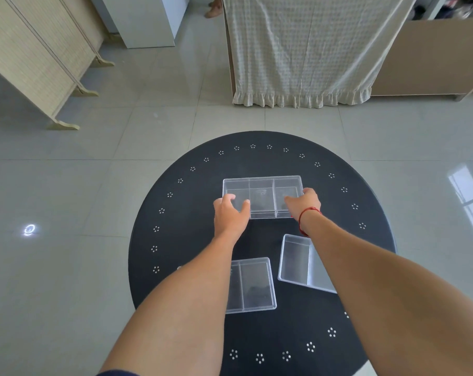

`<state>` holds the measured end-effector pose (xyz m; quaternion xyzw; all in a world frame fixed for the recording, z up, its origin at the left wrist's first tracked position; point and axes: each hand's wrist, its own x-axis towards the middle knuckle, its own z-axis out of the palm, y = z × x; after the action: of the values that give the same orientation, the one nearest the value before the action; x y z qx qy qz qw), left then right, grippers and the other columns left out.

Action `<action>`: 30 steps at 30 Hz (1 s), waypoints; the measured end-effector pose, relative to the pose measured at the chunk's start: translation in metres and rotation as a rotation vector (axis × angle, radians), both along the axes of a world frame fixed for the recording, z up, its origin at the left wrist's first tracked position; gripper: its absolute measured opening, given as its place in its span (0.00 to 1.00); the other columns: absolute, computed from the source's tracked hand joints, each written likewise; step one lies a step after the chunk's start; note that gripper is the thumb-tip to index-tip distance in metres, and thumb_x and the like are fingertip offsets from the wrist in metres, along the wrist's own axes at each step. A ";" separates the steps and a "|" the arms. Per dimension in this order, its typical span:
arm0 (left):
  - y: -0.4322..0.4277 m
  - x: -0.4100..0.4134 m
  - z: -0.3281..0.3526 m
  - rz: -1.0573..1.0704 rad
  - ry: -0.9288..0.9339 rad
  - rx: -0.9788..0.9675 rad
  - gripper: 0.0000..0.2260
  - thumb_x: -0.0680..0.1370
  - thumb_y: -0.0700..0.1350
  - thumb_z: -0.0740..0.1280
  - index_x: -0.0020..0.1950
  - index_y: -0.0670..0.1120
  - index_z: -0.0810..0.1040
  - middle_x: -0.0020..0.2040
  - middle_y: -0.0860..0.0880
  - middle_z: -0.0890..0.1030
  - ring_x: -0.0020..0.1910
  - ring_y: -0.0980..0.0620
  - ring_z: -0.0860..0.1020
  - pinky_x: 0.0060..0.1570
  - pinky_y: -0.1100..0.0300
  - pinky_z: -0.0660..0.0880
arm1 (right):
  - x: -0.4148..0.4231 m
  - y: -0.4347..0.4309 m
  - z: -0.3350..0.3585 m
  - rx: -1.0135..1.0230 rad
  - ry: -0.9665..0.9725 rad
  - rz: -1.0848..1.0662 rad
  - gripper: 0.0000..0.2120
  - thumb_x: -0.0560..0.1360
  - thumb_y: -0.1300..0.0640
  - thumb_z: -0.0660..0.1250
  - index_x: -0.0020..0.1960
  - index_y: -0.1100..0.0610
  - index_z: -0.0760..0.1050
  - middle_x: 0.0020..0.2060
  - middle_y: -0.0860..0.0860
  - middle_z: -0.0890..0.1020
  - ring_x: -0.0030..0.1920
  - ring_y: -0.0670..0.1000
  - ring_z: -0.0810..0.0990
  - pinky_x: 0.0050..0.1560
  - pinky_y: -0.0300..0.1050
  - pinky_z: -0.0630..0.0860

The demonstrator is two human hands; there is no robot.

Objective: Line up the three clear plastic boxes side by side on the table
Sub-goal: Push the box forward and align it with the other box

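Three clear plastic boxes rest on a round black table [192, 234]. The far box [262, 195] has three compartments and lies crosswise in the middle. My left hand [230, 215] grips its near left corner, and my right hand [303, 204], with a red string at the wrist, grips its near right corner. A second box [253, 284] with a divider sits near me, partly under my left forearm. The third box [295, 260] lies at a slant to the right, its right side hidden by my right forearm.
The table has a ring of white dot clusters near its rim. Grey tiled floor surrounds it. A folding screen [37, 58] stands far left, a curtained cabinet [306, 50] straight ahead, and a white unit [146, 20] behind.
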<state>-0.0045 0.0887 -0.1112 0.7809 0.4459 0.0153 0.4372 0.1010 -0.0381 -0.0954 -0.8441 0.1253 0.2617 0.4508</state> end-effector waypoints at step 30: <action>0.054 0.036 -0.010 -0.595 0.258 0.327 0.29 0.82 0.56 0.52 0.79 0.49 0.44 0.80 0.47 0.39 0.78 0.49 0.39 0.76 0.53 0.40 | 0.012 0.063 -0.013 -0.465 -0.169 0.692 0.36 0.77 0.59 0.62 0.78 0.62 0.47 0.78 0.58 0.40 0.78 0.58 0.38 0.76 0.57 0.56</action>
<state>0.0315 0.1422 -0.1216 0.9317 0.2422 -0.1400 0.2318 0.1132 0.0245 -0.1088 -0.9341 -0.1474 0.2921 0.1426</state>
